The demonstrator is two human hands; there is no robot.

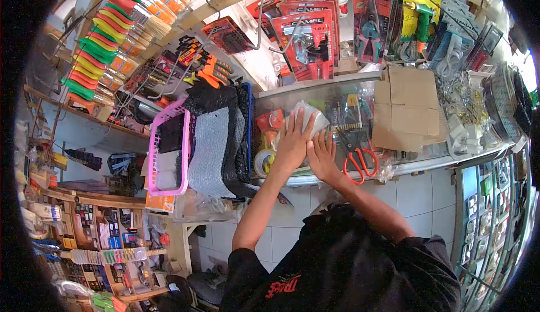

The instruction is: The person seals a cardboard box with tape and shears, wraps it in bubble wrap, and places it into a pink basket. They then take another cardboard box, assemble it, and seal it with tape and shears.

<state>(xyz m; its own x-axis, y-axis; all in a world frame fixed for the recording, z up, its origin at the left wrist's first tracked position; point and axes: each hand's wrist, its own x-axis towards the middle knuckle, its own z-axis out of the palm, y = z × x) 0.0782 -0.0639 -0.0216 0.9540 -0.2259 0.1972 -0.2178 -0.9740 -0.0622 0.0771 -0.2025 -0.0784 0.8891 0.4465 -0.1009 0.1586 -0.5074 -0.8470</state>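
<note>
On the glass-topped counter (349, 87) lies a small package in whitish plastic wrap (318, 122). My left hand (293, 143) rests on it, palm down, with the fingers stretched out and slightly spread. Beside it, my right hand (323, 159) lies with straight fingers over the package's near edge, its thumb close to the left hand. Neither hand grips anything. Scissors with orange-red handles (368, 171) lie just right of my right hand. A roll of tape (262, 162) is to the left of my left hand. My hands hide part of the package.
A pink basket (184, 168) and a sheet of bubble wrap (209, 149) stand left of the counter. Flattened cardboard (408, 109) lies to the right. Red-carded tools (306, 39) and paint brushes (121, 25) hang overhead from hooks.
</note>
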